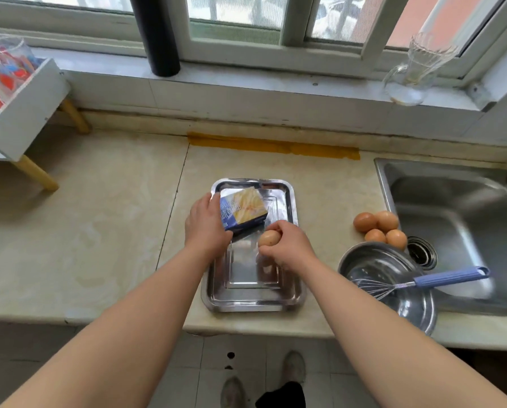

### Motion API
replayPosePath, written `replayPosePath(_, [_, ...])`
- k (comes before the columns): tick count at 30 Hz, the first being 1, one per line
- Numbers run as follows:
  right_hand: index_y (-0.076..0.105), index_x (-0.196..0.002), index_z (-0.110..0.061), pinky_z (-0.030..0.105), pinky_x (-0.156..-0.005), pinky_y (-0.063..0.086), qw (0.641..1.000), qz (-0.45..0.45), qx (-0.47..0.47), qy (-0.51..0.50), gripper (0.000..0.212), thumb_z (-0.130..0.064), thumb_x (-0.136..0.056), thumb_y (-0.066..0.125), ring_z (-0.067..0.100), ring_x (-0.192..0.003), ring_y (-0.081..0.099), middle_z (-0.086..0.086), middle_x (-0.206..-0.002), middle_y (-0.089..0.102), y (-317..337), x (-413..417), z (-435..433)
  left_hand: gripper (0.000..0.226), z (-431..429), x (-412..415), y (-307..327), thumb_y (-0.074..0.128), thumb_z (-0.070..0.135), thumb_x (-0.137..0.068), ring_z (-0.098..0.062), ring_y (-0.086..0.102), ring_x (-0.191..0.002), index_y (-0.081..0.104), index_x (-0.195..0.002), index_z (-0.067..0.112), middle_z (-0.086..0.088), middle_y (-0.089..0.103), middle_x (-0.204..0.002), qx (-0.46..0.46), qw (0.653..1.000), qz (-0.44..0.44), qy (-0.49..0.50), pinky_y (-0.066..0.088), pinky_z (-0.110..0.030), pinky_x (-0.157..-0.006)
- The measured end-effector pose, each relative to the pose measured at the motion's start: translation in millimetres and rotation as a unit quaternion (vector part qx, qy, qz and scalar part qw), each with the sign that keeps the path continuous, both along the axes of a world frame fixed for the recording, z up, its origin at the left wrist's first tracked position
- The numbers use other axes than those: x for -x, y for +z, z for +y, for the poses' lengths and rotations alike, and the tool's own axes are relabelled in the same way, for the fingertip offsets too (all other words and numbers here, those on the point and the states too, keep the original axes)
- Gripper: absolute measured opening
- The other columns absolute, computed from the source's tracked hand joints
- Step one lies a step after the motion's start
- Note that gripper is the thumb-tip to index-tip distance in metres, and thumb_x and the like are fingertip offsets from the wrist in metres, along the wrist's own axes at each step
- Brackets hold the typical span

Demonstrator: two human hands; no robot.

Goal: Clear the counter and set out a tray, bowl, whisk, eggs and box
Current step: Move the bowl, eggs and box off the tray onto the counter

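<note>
A shiny steel tray [290,298] lies on the beige counter near its front edge. My left hand [206,223] grips a blue and yellow box [243,209], tilted over the tray's far half. Over the tray's middle, my right hand [287,245] holds a brown egg [269,238]. Several more brown eggs [380,228] lie on the counter to the right, beside the sink. A steel bowl [373,260] stands at the front right, with a blue-handled whisk [449,278] resting in it.
A steel sink [458,216] fills the right side. A white rack [25,113] on wooden legs, holding patterned glasses, stands at the far left. On the windowsill are a glass jug [414,75] and a black pipe [158,33]. Yellow tape [272,145] runs along the back wall.
</note>
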State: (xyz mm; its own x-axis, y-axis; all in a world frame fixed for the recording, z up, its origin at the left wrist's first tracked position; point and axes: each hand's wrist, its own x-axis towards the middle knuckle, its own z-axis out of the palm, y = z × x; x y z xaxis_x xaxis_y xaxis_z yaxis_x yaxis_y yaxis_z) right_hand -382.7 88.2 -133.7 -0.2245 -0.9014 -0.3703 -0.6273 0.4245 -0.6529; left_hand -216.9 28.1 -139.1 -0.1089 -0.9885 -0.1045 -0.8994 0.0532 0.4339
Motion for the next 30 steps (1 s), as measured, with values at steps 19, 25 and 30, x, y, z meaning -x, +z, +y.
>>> replayPosePath(19, [0.051,-0.126,-0.019,0.029,-0.084,0.046,0.996,0.006,0.023,-0.081,0.053,-0.017,-0.078,0.074,0.018,-0.101,0.054,0.004,-0.122,0.057,29.8,149.3,-28.5,0.103,0.2,138.2,20.7,0.076,0.060,-0.061,-0.032,0.044,-0.127,0.031,-0.144,0.018,-0.013,0.044,-0.138,-0.142,0.989,0.042,0.025,0.040,-0.038,-0.101])
replayPosePath(25, [0.047,-0.130,-0.022,0.028,-0.081,0.040,0.991,0.014,0.000,-0.130,0.053,-0.017,-0.082,0.068,0.018,-0.098,0.051,0.001,-0.122,0.056,29.9,208.3,-35.1,0.099,4.7,206.1,5.6,0.076,0.064,-0.053,-0.032,0.050,-0.121,0.039,-0.136,0.023,-0.014,0.051,-0.129,-0.203,0.975,0.076,0.039,0.045,-0.040,-0.098])
replayPosePath(30, [0.048,-0.127,-0.018,0.029,-0.085,0.045,0.994,0.034,-0.021,-0.101,0.052,-0.018,-0.081,0.070,0.020,-0.103,0.054,0.004,-0.121,0.057,22.4,232.1,-43.8,0.095,3.7,232.9,-2.3,0.075,0.066,-0.057,-0.036,0.047,-0.122,0.036,-0.133,0.024,-0.016,0.046,-0.129,-0.192,0.980,0.008,0.057,0.043,-0.043,-0.099])
